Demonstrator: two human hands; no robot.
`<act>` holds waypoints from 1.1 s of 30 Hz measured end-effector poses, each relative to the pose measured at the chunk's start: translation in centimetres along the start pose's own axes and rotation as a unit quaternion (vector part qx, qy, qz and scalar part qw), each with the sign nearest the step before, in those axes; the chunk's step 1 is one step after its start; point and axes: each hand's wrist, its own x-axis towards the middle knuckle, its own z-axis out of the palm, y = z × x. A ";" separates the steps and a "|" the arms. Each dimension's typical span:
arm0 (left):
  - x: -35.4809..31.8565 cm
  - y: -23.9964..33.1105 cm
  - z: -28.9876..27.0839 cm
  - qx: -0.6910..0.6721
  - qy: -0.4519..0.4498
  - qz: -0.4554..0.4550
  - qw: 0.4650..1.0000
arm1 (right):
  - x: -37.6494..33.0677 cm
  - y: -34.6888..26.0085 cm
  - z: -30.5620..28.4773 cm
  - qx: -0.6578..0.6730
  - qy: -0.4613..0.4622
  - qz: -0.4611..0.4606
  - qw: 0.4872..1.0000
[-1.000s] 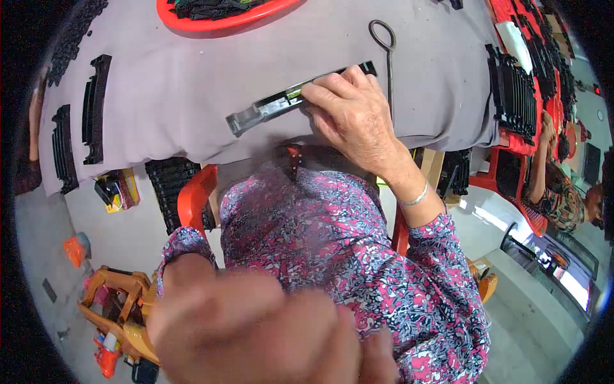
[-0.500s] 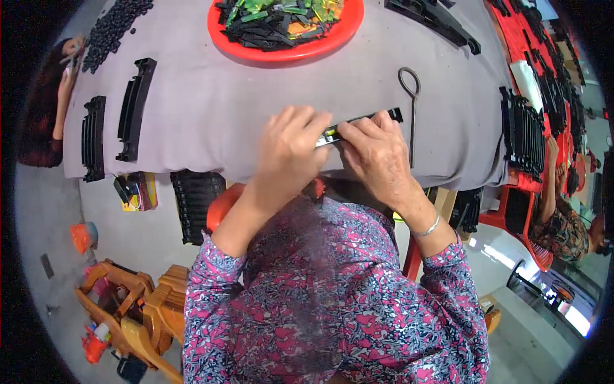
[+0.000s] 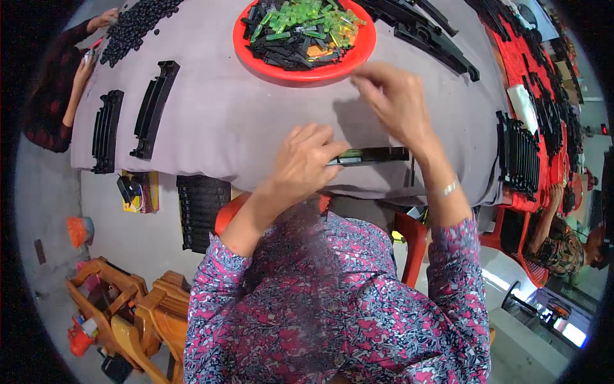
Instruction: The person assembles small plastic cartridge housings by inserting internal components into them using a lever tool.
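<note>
My left hand (image 3: 306, 160) is closed around one end of a long black plastic strip (image 3: 377, 155) above the near edge of the table. A greenish translucent piece (image 3: 349, 153) shows in the strip beside my fingers. My right hand (image 3: 398, 102) is off the strip, raised between it and a red basin (image 3: 300, 75). Its thumb and forefinger look apart, and I see nothing between them, though motion blurs the tips. Small black, green and orange plastic pieces (image 3: 300, 35) fill the basin. My right forearm hides most of a thin metal rod (image 3: 412, 174).
Black slotted frames (image 3: 148, 109) lie at the left, near a heap of black beads (image 3: 137, 29). More black parts (image 3: 441, 51) lie at the far right, with stacked black frames (image 3: 519, 153) by the right edge. Other people work at both sides. A red chair (image 3: 409, 246) stands under me.
My right hand has let go of the strip and moved up toward the basin. The left hand still holds the strip, which now lies more level. The whole view has shifted slightly.
</note>
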 end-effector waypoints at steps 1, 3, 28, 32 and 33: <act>0.1 0.1 -0.2 -0.001 -0.015 0.002 1.000 | 1.5 1.2 0.7 -0.001 -0.019 0.004 1.000; 0.3 0.1 -0.2 -0.002 -0.029 0.004 1.000 | 3.9 3.9 2.0 -0.003 -0.039 0.007 0.999; 0.2 -0.4 -0.9 -0.158 0.059 -0.051 0.984 | 6.8 6.2 2.8 0.060 -0.106 -0.048 0.991; 0.8 -0.6 -1.8 -0.240 0.191 -0.159 0.938 | 3.2 3.6 1.7 0.268 -0.096 0.065 0.957; 0.9 -0.5 -2.2 -0.228 0.197 -0.178 0.937 | 2.2 2.5 1.6 0.296 -0.103 0.097 0.945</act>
